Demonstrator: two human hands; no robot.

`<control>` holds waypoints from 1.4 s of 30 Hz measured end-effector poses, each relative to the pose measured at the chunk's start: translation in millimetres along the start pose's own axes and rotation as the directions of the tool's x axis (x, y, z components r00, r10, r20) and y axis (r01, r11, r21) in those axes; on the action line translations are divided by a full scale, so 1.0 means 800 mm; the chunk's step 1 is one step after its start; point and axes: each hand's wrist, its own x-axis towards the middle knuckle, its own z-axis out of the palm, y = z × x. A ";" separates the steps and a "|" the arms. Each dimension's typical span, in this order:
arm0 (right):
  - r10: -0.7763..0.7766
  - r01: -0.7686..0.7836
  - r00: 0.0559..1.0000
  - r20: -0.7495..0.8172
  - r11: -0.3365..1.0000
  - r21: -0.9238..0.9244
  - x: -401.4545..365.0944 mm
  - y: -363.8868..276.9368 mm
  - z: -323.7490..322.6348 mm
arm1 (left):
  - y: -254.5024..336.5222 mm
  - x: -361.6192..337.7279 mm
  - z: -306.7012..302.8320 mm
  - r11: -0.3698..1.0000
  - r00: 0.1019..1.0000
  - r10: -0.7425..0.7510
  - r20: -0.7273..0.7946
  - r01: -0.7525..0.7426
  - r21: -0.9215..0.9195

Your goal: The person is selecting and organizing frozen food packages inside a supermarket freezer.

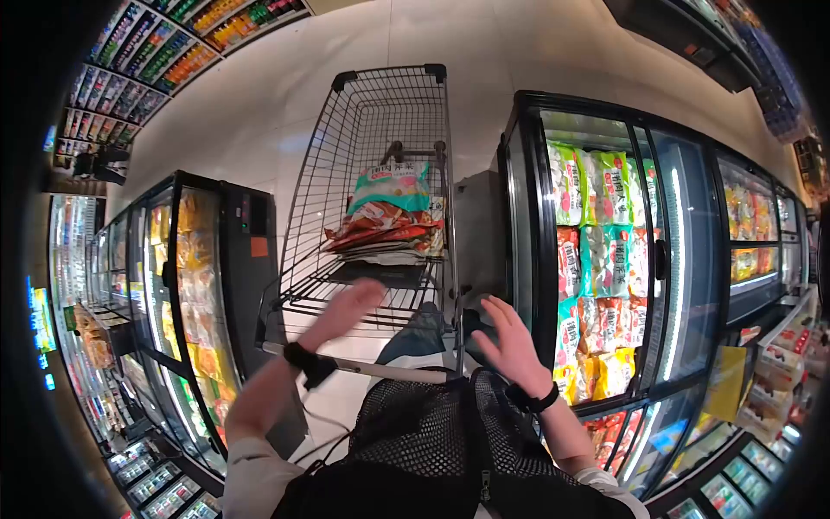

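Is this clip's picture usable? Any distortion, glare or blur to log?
Head view: strong wide-angle distortion, with black edges and shelves bending at the sides; head view: the lamp strip at right blown out to white; head view: left hand and right hand look soft, probably from motion, while the bags in the cart look clearer.

Rows of bottles [188, 65] fill the upper left of the frame. At left, a black freezer [249, 303] holds yellowish packs [197, 246], an orange label [258, 247] on its end. Pale floor [216, 130] spans the top centre; a dark cabinet [683, 39] cuts the upper right. A yellow panel [724, 381] stands lower right.
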 end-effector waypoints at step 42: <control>0.728 -0.730 0.681 0.078 0.666 0.152 -0.052 -0.069 0.149 | -0.442 0.494 -0.215 0.932 0.890 -0.354 -0.287 0.311 -0.186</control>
